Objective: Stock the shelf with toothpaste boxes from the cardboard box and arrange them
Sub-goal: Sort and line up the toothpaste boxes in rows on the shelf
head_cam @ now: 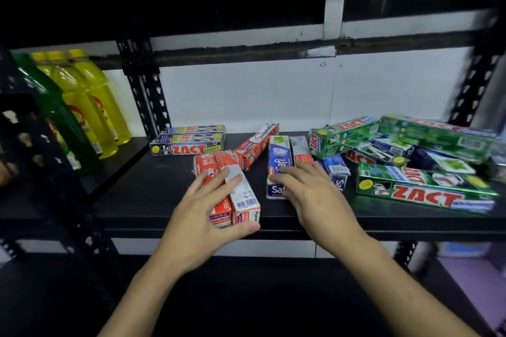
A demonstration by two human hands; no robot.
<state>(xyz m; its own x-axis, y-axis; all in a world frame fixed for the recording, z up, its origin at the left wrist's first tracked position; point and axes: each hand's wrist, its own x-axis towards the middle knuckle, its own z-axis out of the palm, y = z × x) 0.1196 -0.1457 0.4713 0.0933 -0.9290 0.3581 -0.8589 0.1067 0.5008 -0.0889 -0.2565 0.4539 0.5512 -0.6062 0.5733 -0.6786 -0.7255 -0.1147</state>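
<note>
In the head view the work looks to be at the arranging step: boxes already lie on the black shelf point(153, 194), and the cardboard box is out of sight. At centre frame the left hand point(202, 216) lies over a pair of red toothpaste boxes point(241, 194) at the shelf's front edge. Its fingers point(210, 180) are nearly straight across their tops and the thumb braces their near ends, pressing rather than clutching. Just to the right, the right hand point(315, 194) rests flat, fingers extended, on the blue toothpaste boxes point(278, 161). Next, I judge, both sets need squaring side by side. The lone red box point(257, 145) lies askew behind, and the green boxes point(410, 150) lie heaped at the right, unsorted. The black Smokers boxes point(189, 145) already sit stacked neatly, centre left. The printed cartons look light and slightly scuffed.
</note>
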